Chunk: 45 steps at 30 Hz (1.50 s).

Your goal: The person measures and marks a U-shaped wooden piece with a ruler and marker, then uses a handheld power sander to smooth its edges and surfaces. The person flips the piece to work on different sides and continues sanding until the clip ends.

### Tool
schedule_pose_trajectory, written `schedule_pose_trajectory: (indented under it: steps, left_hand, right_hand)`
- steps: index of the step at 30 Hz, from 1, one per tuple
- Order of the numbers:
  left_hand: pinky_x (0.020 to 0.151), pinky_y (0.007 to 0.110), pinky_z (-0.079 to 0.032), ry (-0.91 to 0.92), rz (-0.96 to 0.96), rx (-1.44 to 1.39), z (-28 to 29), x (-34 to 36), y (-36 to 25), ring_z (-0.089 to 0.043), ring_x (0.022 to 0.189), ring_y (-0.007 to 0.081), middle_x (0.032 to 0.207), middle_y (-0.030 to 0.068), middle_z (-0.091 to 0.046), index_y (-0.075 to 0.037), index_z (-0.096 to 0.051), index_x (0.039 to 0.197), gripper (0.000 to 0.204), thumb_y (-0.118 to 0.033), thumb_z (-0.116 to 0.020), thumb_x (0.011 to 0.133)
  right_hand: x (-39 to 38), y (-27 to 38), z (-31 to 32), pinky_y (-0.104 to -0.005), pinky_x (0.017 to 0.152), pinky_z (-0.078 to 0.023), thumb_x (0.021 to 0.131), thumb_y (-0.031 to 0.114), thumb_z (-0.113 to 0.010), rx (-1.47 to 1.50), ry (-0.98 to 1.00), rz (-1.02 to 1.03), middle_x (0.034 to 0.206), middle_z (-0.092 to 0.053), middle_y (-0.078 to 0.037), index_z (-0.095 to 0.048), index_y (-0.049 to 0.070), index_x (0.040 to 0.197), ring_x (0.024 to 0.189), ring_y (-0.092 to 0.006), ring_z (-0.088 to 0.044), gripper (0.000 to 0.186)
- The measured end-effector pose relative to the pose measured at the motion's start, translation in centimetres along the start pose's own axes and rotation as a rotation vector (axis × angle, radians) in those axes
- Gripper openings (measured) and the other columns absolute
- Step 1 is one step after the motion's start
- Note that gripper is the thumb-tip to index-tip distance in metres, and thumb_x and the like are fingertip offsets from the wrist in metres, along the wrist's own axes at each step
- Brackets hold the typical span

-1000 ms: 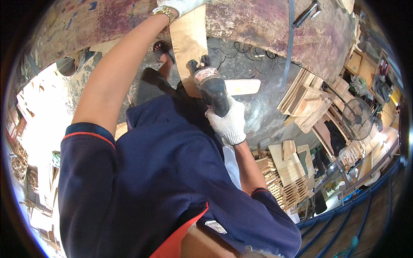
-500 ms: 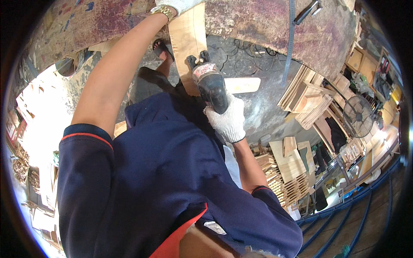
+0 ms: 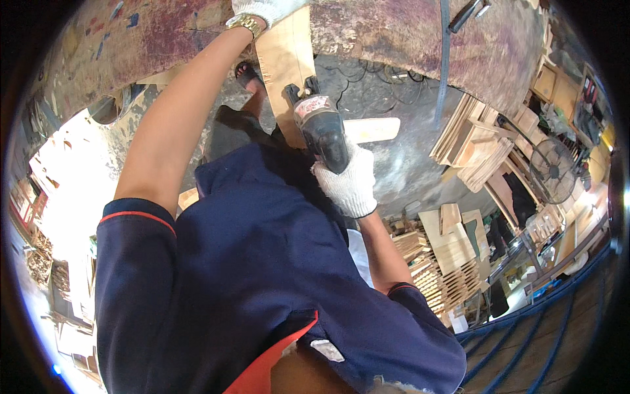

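While the right hand [image 3: 346, 184] gripped a black power tool [image 3: 326, 134] over the near part of a pale board [image 3: 281, 56], the left hand [image 3: 272, 8] lay at its far end, closure not tellable. Board: overhung the tabletop [image 3: 380, 29]; thin line [image 3: 311, 52] beyond the tool, cut or mark unclear; work appeared unfinished.

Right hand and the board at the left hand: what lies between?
The black power tool lies between the right hand and the board, as the head view shows.
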<state>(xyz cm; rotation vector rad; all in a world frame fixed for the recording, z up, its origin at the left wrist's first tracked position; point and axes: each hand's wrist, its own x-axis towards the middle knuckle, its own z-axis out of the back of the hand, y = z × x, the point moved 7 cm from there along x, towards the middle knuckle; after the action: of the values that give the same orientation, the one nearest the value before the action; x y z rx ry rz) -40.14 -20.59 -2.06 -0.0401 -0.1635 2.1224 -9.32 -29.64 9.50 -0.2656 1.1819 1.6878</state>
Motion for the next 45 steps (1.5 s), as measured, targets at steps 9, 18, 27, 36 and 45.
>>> schedule_pose_trajectory:
  steps: [9, 18, 27, 36, 45]
  left_hand:
    - [0.124, 0.071, -0.020, -0.012, 0.004, -0.005, -0.5, 0.0, 0.1, -0.025, 0.161, 0.0377, 0.173, 0.0211, -0.032, -0.001, -0.036, 0.165, 0.107, -0.063, -0.069, 0.084]
    - [0.125, 0.071, -0.019, -0.019, 0.016, -0.028, -0.5, 0.1, 0.0, -0.027, 0.160, 0.0379, 0.172, 0.0216, -0.033, 0.001, -0.036, 0.164, 0.107, -0.058, -0.070, 0.083]
    - [0.126, 0.070, -0.019, -0.025, 0.012, -0.019, -0.4, 0.2, 0.0, -0.028, 0.159, 0.0382, 0.172, 0.0220, -0.033, 0.002, -0.034, 0.165, 0.109, -0.059, -0.071, 0.083]
    - [0.127, 0.067, -0.020, 0.058, 0.040, -0.062, 0.1, 0.4, -0.1, -0.028, 0.159, 0.0377, 0.172, 0.0201, -0.033, -0.001, -0.032, 0.167, 0.111, -0.059, -0.074, 0.082]
    - [0.127, 0.066, -0.021, -0.001, 0.009, -0.045, 0.1, 0.4, -0.4, -0.024, 0.162, 0.0371, 0.173, 0.0190, -0.033, -0.002, -0.033, 0.167, 0.110, -0.058, -0.073, 0.081]
  right_hand:
    - [0.2, 0.1, -0.1, -0.0444, 0.078, -0.061, 0.076, 0.021, -0.083, -0.006, 0.018, -0.030, 0.087, -0.076, -0.024, -0.071, -0.001, 0.111, 0.084, -0.0413, -0.077, 0.043]
    - [0.5, 0.3, -0.2, -0.0449, 0.080, -0.062, 0.077, 0.021, -0.083, -0.043, 0.029, -0.036, 0.090, -0.077, -0.024, -0.071, -0.001, 0.113, 0.087, -0.0403, -0.078, 0.043]
    - [0.8, 0.8, -0.1, -0.0448, 0.081, -0.062, 0.078, 0.021, -0.084, 0.001, 0.021, -0.039, 0.091, -0.077, -0.023, -0.071, 0.000, 0.119, 0.087, -0.0394, -0.078, 0.048]
    - [1.1, 1.5, 0.1, -0.0449, 0.084, -0.062, 0.078, 0.020, -0.085, 0.056, -0.032, -0.028, 0.097, -0.078, -0.025, -0.070, -0.001, 0.120, 0.092, -0.0410, -0.078, 0.050]
    - [1.6, 1.6, 0.0, -0.0464, 0.082, -0.062, 0.076, 0.023, -0.087, 0.046, -0.033, -0.027, 0.094, -0.077, -0.025, -0.068, -0.003, 0.120, 0.090, -0.0430, -0.077, 0.054]
